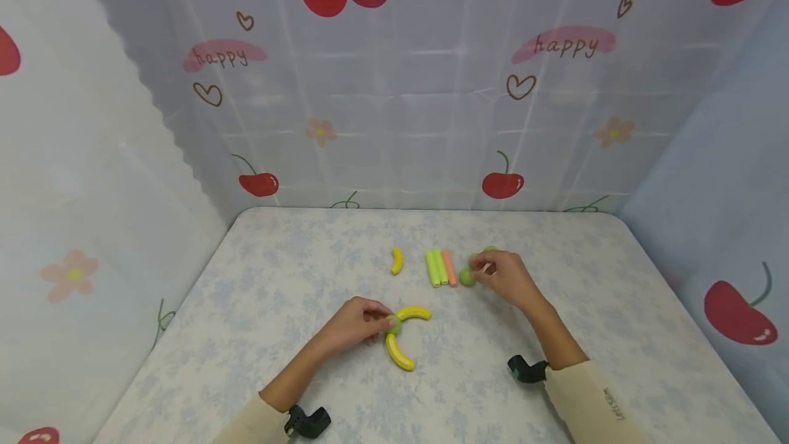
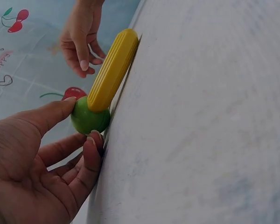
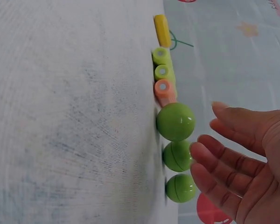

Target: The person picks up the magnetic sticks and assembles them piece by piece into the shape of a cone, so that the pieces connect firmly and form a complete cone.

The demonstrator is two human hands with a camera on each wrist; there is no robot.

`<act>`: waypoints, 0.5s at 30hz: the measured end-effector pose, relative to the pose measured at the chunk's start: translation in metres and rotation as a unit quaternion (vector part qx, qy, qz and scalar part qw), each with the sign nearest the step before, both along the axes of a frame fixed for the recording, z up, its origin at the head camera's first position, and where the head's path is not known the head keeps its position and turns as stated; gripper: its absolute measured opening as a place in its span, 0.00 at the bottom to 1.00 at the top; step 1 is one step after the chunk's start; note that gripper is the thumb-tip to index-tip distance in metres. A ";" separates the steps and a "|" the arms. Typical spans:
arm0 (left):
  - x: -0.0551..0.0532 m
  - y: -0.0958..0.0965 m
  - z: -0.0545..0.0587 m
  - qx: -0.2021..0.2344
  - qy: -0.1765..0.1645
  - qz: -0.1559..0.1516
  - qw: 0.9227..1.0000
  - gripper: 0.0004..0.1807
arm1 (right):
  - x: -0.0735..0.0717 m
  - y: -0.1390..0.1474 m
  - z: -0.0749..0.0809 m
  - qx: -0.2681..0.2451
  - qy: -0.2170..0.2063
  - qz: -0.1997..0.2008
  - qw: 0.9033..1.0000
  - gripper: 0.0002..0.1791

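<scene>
My left hand (image 1: 357, 324) pinches a green ball (image 2: 89, 116) between thumb and fingertips, low over the table. Two curved yellow rods meet this ball: the upper rod (image 1: 414, 312) reaches away to the right, the lower rod (image 1: 401, 353) curves toward the near side. In the left wrist view one ribbed yellow rod (image 2: 113, 70) shows against the ball. My right hand (image 1: 502, 274) hovers beside several green balls, its thumb and fingers apart with nothing between them. The nearest ball (image 3: 176, 122) sits by the rods, with a middle ball (image 3: 178, 156) and a far ball (image 3: 181, 188) in line behind.
Left of the loose balls lie two light green straight rods (image 1: 435, 268) and an orange rod (image 1: 451, 268), side by side. Another curved yellow rod (image 1: 397, 261) lies farther left. A patterned curtain (image 1: 394, 88) hangs behind the table's far edge.
</scene>
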State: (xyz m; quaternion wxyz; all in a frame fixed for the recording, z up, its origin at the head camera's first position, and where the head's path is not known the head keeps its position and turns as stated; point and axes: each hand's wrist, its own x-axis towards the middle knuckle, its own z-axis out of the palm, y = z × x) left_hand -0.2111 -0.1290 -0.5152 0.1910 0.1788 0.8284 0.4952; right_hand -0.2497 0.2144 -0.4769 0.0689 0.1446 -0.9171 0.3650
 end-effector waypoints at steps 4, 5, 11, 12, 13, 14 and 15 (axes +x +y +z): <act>0.000 0.000 0.003 -0.014 0.009 0.001 1.000 0.17 | 0.000 -0.001 -0.002 0.021 -0.009 -0.001 1.000 0.13; 0.000 0.001 0.004 -0.017 0.009 0.002 1.000 0.16 | 0.000 -0.002 -0.002 0.025 -0.008 -0.003 1.000 0.14; -0.008 0.010 0.008 -0.039 0.050 -0.009 0.998 0.14 | 0.000 -0.006 -0.004 0.031 -0.014 -0.012 0.999 0.14; -0.010 0.012 0.008 -0.049 0.062 -0.010 0.997 0.14 | 0.000 -0.007 -0.005 0.033 -0.018 -0.013 0.999 0.15; -0.011 0.016 0.009 -0.061 0.076 -0.011 0.995 0.13 | 0.000 -0.007 -0.006 0.036 -0.023 -0.013 0.999 0.15; -0.012 0.019 0.009 -0.072 0.087 -0.010 0.994 0.13 | 0.000 -0.008 -0.007 0.041 -0.026 -0.014 0.999 0.15; -0.013 0.022 0.009 -0.088 0.099 -0.009 0.991 0.13 | 0.001 -0.009 -0.008 0.046 -0.031 -0.014 0.998 0.15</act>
